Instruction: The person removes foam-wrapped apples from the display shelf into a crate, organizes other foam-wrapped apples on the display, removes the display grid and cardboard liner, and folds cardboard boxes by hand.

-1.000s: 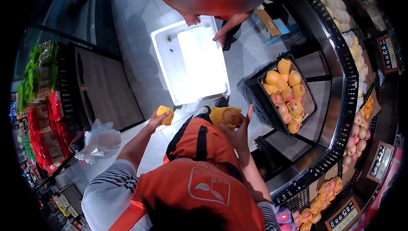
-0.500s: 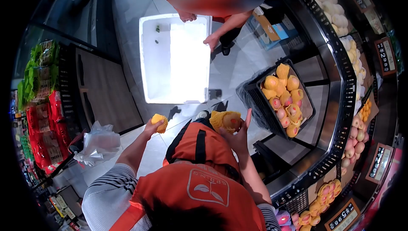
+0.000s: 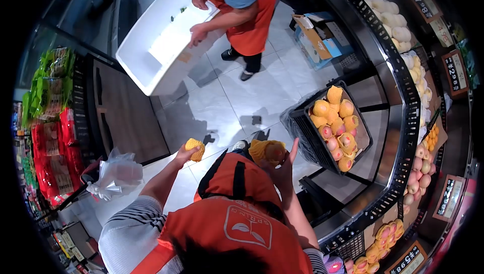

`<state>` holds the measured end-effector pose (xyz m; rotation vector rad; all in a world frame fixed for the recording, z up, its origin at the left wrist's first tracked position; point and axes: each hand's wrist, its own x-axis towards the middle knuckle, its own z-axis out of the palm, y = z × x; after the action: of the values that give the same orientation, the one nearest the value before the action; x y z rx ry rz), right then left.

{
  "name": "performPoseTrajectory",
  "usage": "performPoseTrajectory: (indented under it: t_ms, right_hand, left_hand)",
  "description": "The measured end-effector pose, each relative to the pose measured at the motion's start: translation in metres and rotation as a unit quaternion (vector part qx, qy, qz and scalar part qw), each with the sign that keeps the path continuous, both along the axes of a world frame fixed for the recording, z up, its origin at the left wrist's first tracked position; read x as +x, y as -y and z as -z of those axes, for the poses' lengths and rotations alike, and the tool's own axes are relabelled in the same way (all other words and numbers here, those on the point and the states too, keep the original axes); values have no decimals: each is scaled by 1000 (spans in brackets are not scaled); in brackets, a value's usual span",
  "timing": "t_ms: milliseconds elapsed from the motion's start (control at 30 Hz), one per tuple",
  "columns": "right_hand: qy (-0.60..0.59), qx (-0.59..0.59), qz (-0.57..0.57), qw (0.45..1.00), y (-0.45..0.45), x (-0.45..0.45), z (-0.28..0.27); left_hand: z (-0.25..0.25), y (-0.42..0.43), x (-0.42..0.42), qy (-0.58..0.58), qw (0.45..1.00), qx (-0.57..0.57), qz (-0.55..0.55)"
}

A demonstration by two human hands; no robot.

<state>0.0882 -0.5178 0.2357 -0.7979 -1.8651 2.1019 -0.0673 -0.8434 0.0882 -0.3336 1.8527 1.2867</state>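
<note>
My left hand [image 3: 185, 155] is closed around a yellow foam fruit net [image 3: 196, 150]; whether fruit sits inside it I cannot tell. On the other side of my body, my right hand [image 3: 283, 170] grips a reddish-brown fruit in a yellow foam net [image 3: 264, 151], with its index finger stretched up. Right of that hand stands a black crate [image 3: 370, 140] with several red fruits in yellow foam nets [image 3: 334, 115].
A co-worker [image 3: 252, 14] in an orange apron holds a white foam box [image 3: 138, 70] ahead. Fruit shelves [image 3: 401, 118] curve along the right. An open cardboard box [image 3: 317, 40] stands by them. Clear plastic bags [image 3: 118, 170] hang at left near packaged goods [image 3: 50, 138].
The co-worker has lifted and tilted the white foam box, moving it away to the upper left, which uncovers the floor. My hands stay almost where they were, holding the same things.
</note>
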Motion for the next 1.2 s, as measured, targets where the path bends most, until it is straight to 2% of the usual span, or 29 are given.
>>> performPoseTrajectory:
  t_ms: [167, 267, 300, 400, 433, 533, 567, 667, 700, 733, 767, 800, 933, 1033, 1200]
  right_hand:
    - [0, 9, 1, 1000, -2, 5, -4]
    - [-30, 3, 8, 1000, -4, 14, 1]
    - [-7, -5, 29, 1000, -4, 15, -9]
    - [9, 21, 49, 999, -9, 31, -10]
    - [0, 3, 66, 998, -10, 35, -12]
    - [28, 23, 133, 990, -13, 56, -29]
    - [30, 24, 158, 987, -14, 65, -30]
    - [42, 35, 226, 973, -19, 99, -29]
    - [48, 44, 248, 967, -21, 115, -27]
    - [53, 54, 269, 960, -25, 126, -28]
    - [48, 20, 308, 950, -28, 136, -35]
    - [61, 46, 321, 944, -33, 147, -40]
    - [54, -5, 439, 897, -59, 188, -57]
    - [30, 24, 450, 892, -86, 223, -69]
    - [28, 51, 469, 881, -127, 279, -71]
  left_hand:
    - [6, 1, -1, -2, 1000, -1, 31]
    - [-8, -8, -2, 12, 999, -12, 33]
    - [11, 1, -3, 18, 999, 6, 40]
    - [27, 3, -7, 44, 997, 43, 48]
    - [15, -5, -10, 52, 996, 21, 70]
    - [15, -22, -18, 71, 992, 37, 93]
    - [19, -31, -21, 61, 994, 9, 93]
    - [15, -77, -33, 83, 987, 24, 135]
    - [19, -95, -34, 83, 984, 65, 141]
    - [24, -115, -35, 69, 984, 50, 154]
    - [29, -137, -35, 52, 984, 36, 166]
    - [32, -165, -36, 34, 983, 23, 179]
    - [21, -276, -18, 31, 955, 94, 281]
    - [17, -350, 11, 18, 953, 69, 296]
    - [9, -447, 68, 17, 956, 93, 277]
